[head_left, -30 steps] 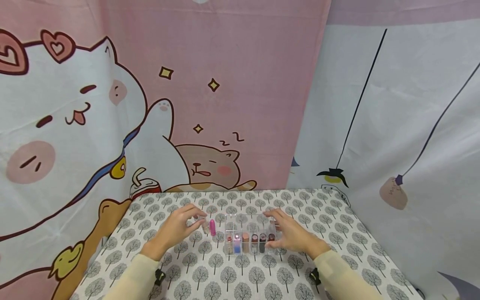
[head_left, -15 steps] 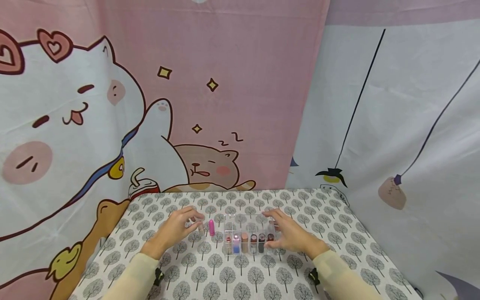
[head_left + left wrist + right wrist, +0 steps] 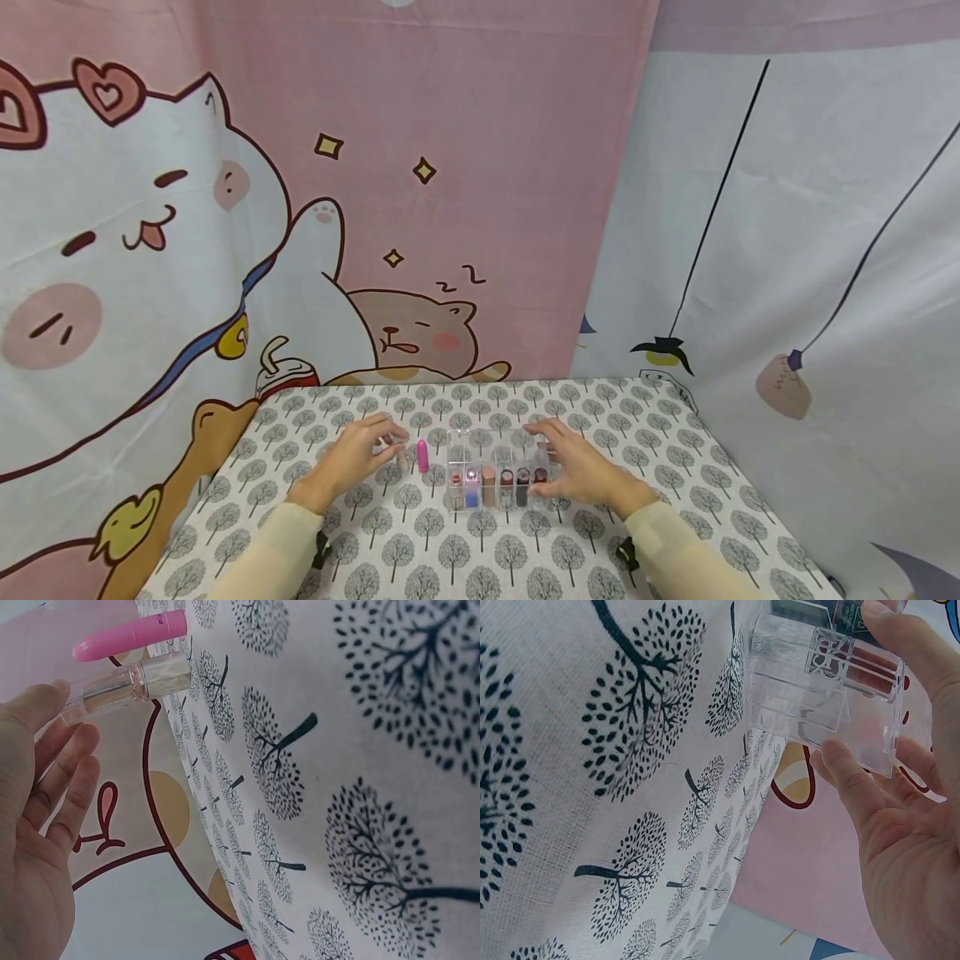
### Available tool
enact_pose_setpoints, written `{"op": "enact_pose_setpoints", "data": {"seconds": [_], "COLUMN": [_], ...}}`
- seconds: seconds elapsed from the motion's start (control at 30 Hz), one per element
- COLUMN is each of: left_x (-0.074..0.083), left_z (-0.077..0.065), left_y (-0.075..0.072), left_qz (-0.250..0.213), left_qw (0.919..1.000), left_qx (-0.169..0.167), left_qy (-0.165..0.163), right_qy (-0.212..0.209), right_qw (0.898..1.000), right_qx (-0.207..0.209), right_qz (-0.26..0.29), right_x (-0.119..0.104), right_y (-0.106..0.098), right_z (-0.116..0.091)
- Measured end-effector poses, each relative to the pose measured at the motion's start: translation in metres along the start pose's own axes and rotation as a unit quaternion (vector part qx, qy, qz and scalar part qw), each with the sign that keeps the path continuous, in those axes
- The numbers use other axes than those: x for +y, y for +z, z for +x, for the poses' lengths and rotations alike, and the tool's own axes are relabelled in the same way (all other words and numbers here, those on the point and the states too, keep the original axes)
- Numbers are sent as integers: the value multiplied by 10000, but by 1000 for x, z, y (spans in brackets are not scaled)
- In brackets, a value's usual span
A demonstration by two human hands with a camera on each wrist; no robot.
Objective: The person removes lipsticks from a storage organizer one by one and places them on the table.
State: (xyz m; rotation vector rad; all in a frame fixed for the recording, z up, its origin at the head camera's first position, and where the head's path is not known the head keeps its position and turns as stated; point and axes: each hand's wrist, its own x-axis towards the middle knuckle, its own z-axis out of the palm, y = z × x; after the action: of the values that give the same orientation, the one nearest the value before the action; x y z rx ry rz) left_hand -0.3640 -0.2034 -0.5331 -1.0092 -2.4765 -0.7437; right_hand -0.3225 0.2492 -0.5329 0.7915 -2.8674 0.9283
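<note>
In the head view my left hand [image 3: 358, 454] pinches the top of a clear lipstick tube [image 3: 402, 460] between thumb and fingertips. The left wrist view shows that tube's clear cap and pale, shiny base [image 3: 166, 675], with the base at the cloth. Just right of it stands a bright pink lipstick [image 3: 423, 457], apart from my fingers. My right hand [image 3: 585, 467] holds the right end of a clear lipstick organizer [image 3: 480, 450], thumb at the front and fingers at the back. Several lipsticks [image 3: 489, 486] fill its front row; its back compartments look bare.
A white cloth with grey trees [image 3: 450, 550] covers the table. Behind it hangs a pink cartoon curtain [image 3: 510, 208], and a pale curtain [image 3: 825, 250] hangs on the right.
My left hand has shifted slightly left with the clear tube, widening its gap from the pink lipstick. The tube now stands more upright. My right hand keeps its place on the organizer.
</note>
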Motion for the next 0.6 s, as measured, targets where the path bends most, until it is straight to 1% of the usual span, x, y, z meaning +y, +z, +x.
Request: {"op": "enact_pose_setpoints", "data": {"seconds": [0.07,0.27,0.33,0.6], "left_x": [0,-2,-3,-4], "left_z": [1,2,2,3], "left_y": [1,6,7,8], "left_qz": [-23,-30,-49,-118], "left_qw": [10000,10000,9999,9997], "left_qx": [-36,-22,-48,-85], "left_qy": [-65,-42,-86,-191], "right_qy": [-26,-23,-31,13], "right_qw": [10000,10000,10000,10000], "right_qx": [2,-23,-20,-19], "right_qz": [24,4,-17,91], "right_x": [0,-1,-1,-2], "right_y": [0,0,0,-1], "right_z": [0,-1,-1,0]}}
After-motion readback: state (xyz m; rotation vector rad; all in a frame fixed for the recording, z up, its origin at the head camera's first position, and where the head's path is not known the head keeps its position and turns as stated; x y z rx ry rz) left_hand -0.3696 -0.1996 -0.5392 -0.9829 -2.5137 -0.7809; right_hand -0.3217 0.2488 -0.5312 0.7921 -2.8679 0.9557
